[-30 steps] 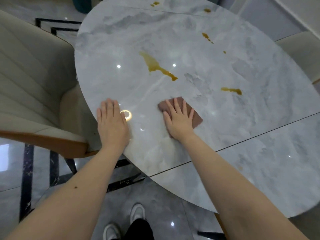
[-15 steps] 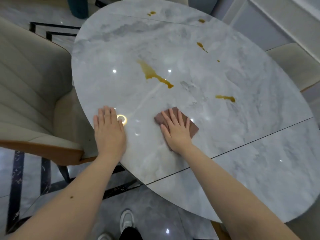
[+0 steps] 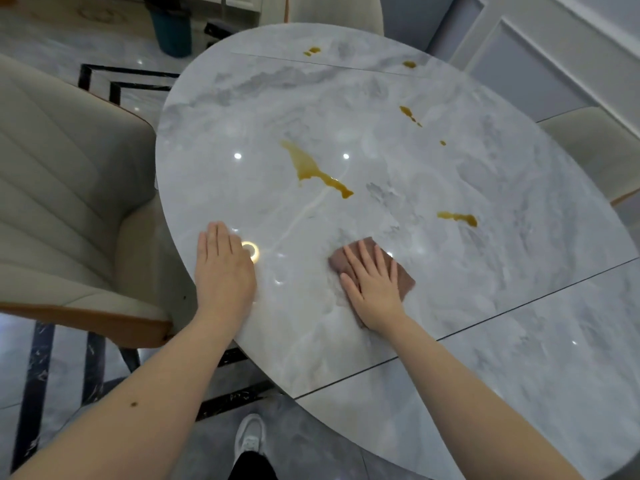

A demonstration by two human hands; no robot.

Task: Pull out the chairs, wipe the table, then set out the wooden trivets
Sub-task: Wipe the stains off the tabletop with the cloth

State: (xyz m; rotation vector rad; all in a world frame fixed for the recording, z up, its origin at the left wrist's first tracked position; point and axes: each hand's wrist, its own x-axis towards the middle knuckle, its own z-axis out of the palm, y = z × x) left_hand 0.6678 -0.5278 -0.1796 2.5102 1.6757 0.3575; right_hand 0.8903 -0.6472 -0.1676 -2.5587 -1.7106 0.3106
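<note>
A grey marble oval table [image 3: 398,109] carries several amber spills; the largest spill [image 3: 311,169] lies mid-table, a smaller spill [image 3: 457,218] to its right. My right hand [image 3: 374,289] lies flat, fingers spread, pressing a brown cloth [image 3: 405,282] onto the near part of the top. My left hand [image 3: 221,271] rests palm-down on the table near its left edge, holding nothing. A cream upholstered chair [image 3: 59,209] stands pulled back at the left. No wooden trivets are in view.
Another cream chair [image 3: 588,147] sits at the table's right side and one chair [image 3: 336,8] at the far end. A teal bin [image 3: 173,32] stands on the floor beyond. White panelled wall at upper right. My shoe [image 3: 249,441] is below the table edge.
The head camera has tilted up, showing more of the far table end. My right hand and the cloth have slid a little to the right; my left hand stays planted.
</note>
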